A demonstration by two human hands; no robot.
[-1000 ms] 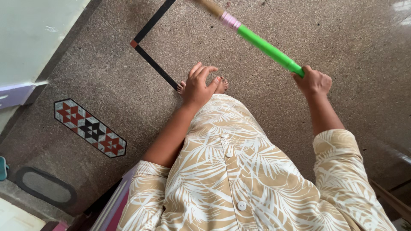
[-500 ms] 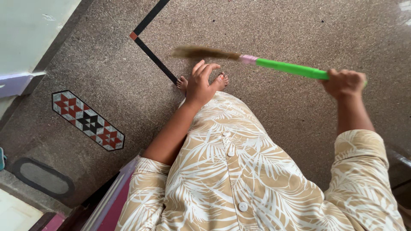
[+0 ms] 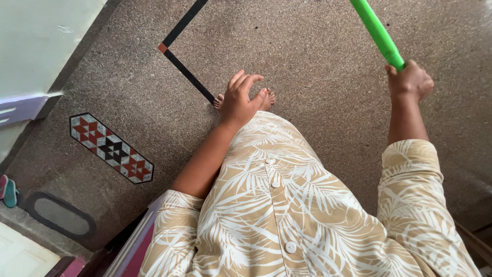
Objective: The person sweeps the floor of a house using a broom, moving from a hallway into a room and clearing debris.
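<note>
My right hand (image 3: 410, 81) is closed around the end of one bright green broom handle (image 3: 378, 33), which slants up and away from my fist and out of the picture, its head unseen. My left hand (image 3: 238, 100) hangs open, fingers loosely spread, holding nothing, above my toes (image 3: 265, 98). Beyond it, speckled stone floor (image 3: 307, 61) carries one black inlaid line (image 3: 187, 74) and one patterned tile inset (image 3: 111, 149).

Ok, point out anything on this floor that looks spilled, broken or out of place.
Nothing stands out. The speckled floor shows no spill or damage. The right hand grips the green broom handle; the left hand hangs open.
</note>
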